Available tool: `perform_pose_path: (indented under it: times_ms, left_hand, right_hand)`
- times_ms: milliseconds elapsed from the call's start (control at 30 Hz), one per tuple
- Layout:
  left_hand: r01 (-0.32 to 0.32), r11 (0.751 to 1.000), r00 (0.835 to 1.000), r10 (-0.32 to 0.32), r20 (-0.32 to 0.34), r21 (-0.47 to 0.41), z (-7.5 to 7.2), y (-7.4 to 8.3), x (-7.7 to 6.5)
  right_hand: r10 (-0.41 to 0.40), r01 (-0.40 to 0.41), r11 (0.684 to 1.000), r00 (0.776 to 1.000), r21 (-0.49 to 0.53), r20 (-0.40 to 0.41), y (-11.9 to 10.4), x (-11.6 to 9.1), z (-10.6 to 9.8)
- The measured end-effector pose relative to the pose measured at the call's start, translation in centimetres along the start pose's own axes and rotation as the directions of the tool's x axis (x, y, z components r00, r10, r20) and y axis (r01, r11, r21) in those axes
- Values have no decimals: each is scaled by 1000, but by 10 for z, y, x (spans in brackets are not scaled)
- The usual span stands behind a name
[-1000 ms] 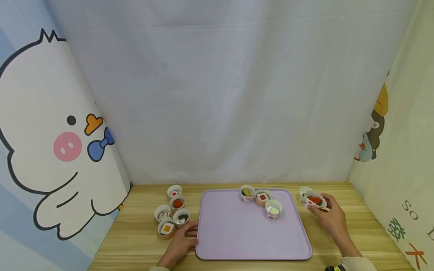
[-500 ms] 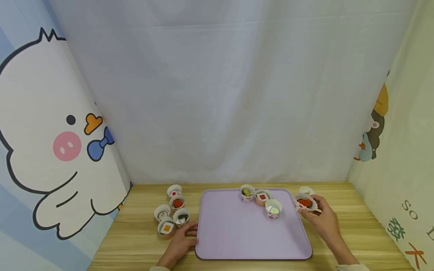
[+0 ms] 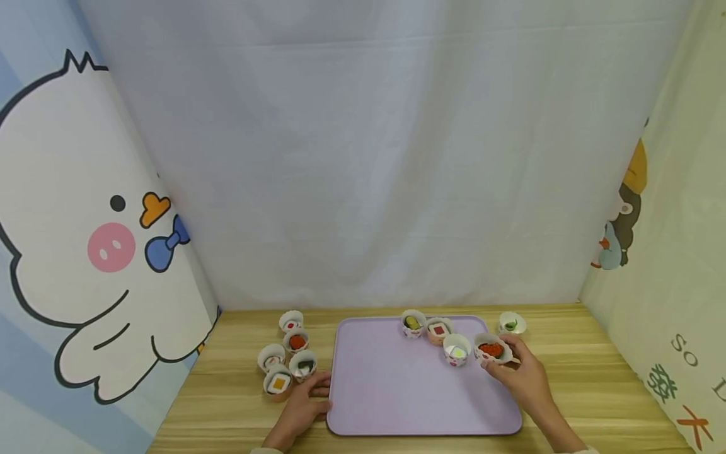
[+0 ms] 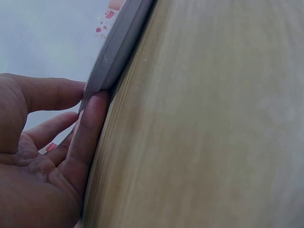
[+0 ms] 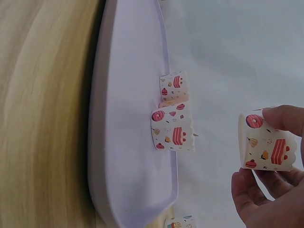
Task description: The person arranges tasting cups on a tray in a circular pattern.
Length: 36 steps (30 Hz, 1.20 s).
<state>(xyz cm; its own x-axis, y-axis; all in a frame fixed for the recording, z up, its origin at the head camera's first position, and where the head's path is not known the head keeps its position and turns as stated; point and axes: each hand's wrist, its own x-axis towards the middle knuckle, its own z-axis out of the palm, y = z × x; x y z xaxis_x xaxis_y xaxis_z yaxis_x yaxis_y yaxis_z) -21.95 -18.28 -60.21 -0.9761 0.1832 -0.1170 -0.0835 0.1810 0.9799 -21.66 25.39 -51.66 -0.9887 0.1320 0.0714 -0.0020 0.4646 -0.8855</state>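
Observation:
My right hand (image 3: 524,375) pinches a scalloped paper baking cup (image 5: 266,142) printed with cakes and doughnuts, its thumb on one side and fingers on the other. A red-topped piece (image 3: 491,350) shows inside it. The cup is raised over the right part of the lilac tray (image 3: 414,403), close to a similar cup (image 3: 457,350) with a white and yellow-green piece. My left hand (image 3: 306,403) touches the tray's left side; thumb and fingertips lie against the tray's edge (image 4: 111,57) in the left wrist view.
Two more filled cups, one with a green-yellow piece (image 3: 413,324) and one with a red square (image 3: 439,330), stand at the tray's back. Several filled cups (image 3: 279,382) cluster left of the tray. Another cup (image 3: 513,323) is behind my right hand on the wooden table (image 3: 607,391).
My right hand has carried the red-filled cup leftward from the table's right side to over the tray, uncovering the cup behind. The left hand has stayed at the tray's edge.

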Motion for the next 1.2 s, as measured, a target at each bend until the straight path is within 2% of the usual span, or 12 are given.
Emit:
perform_pose_path:
  times_ms: [400, 567, 967, 1200]
  left_hand:
    - [10, 1000, 1000, -10, 10, -5, -1, 0, 1]
    - [10, 1000, 1000, -10, 6, -11, -1, -1, 0]
    - [12, 1000, 1000, -12, 10, -5, 0, 0, 0]
    - [15, 1000, 1000, -15, 8, 1, 0, 1, 0]
  right_hand:
    - [-83, 81, 995, 996, -55, -44, 7, -1, 17]
    - [-98, 96, 994, 995, -60, -36, 10, -1, 25]
    - [-79, 77, 994, 997, -80, -12, 24, 1, 44]
    - [-9, 13, 994, 999, -108, 37, 27, 2, 50]
